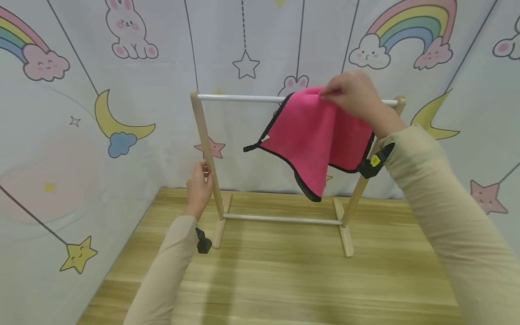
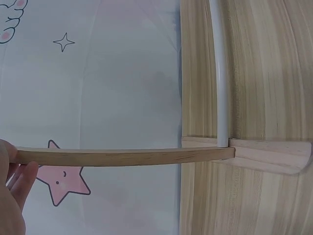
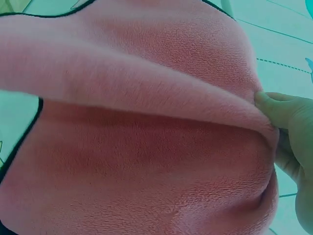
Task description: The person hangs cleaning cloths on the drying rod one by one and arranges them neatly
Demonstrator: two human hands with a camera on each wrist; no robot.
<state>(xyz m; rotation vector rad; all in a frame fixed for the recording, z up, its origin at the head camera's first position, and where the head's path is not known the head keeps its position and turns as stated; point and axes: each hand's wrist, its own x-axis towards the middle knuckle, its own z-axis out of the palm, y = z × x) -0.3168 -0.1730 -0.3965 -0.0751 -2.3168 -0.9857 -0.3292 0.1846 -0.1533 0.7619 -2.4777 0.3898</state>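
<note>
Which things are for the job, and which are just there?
For the job:
pink cloth, pinched by the right grip
wooden rack, held by the left grip

Just there:
picture sheet, behind the rack
wooden surface, under the rack
black wrist gadgets, one on each arm

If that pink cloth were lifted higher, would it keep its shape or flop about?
Likely floppy: the pink cloth droops in loose folds below the grip of the right hand. It may be fairly light, as it looks thin. It probably isn't very slippery, since its surface looks fuzzy up close.
</note>
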